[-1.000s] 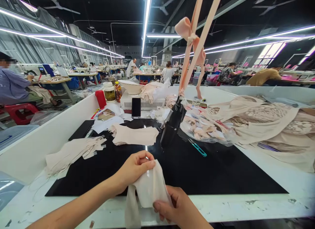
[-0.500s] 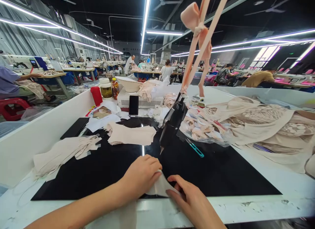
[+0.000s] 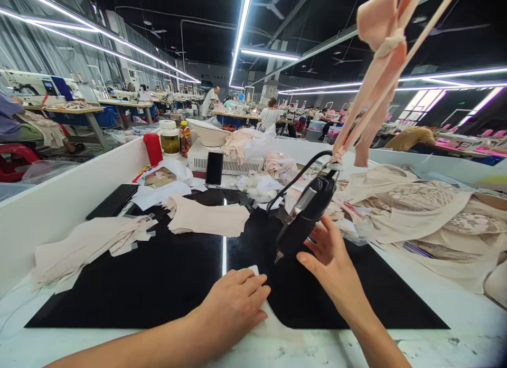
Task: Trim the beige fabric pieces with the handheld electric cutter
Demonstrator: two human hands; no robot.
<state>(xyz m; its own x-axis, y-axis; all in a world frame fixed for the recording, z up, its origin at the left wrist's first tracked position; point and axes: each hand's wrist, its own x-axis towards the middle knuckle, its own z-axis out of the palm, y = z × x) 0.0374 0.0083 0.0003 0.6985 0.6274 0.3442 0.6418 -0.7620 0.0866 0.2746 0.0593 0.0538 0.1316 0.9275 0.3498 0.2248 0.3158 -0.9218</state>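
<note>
On the front part of the black mat (image 3: 166,294), my left hand (image 3: 235,307) presses down with bent fingers on a pale piece of fabric (image 3: 254,270), most of which it covers. My right hand (image 3: 336,262) is open, thumb apart from the fingers, just right of a black pen-like tool with a metal tip (image 3: 303,215). This tool hangs tilted from peach fabric strips (image 3: 368,104), a black cord looping off its top. Whether my fingertips touch its far side, I cannot tell. Behind the mat's middle lies a stack of beige fabric pieces (image 3: 208,216).
More beige pieces (image 3: 91,241) lie at the left. A phone (image 3: 214,168) stands before a white box (image 3: 225,161) carrying a bowl. Beige lace garments (image 3: 428,194) pile up at the right. A low white wall (image 3: 79,199) borders the table; people sit at machines beyond.
My right hand has let go of the pale fabric and moved up to the hanging tool. The tool has swung right and tilted more. My left hand stays on the fabric.
</note>
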